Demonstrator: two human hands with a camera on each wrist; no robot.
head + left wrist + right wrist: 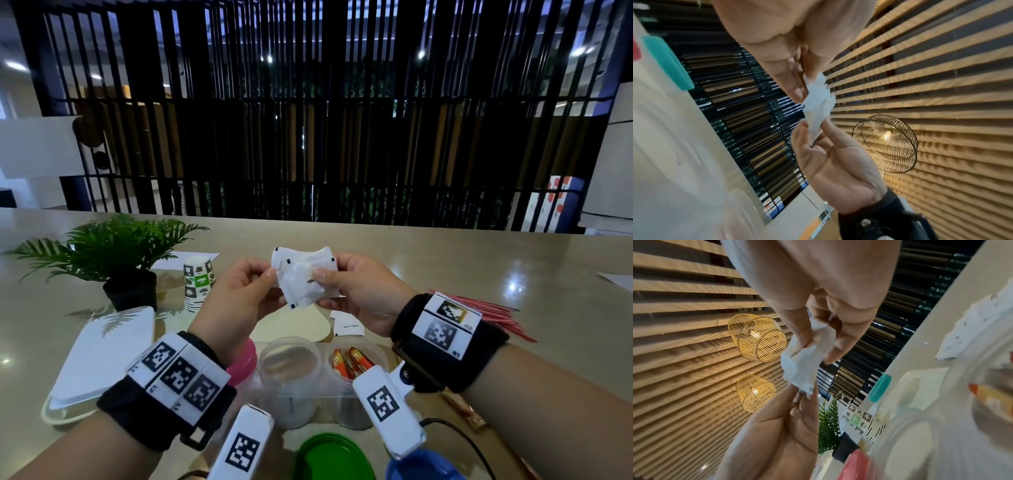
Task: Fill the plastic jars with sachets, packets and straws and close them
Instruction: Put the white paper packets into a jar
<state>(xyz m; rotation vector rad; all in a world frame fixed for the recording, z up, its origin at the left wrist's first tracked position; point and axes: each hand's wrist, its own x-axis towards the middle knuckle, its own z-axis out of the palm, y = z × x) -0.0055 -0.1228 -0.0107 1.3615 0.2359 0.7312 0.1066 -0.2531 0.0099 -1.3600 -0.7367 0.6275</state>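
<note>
Dim, blurred edges, wide-angle warp

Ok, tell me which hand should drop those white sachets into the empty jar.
Probably the left hand. Both it and the right hand pinch the white sachets, but the empty jar sits nearer the left wrist, while the jar of orange packets lies under the right.

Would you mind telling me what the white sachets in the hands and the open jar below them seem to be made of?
White sachets: probably matte paper, since they crease and crumple softly between the left hand and right hand. Open jar: clear glossy plastic by its look; the table shows through its wall.
</note>
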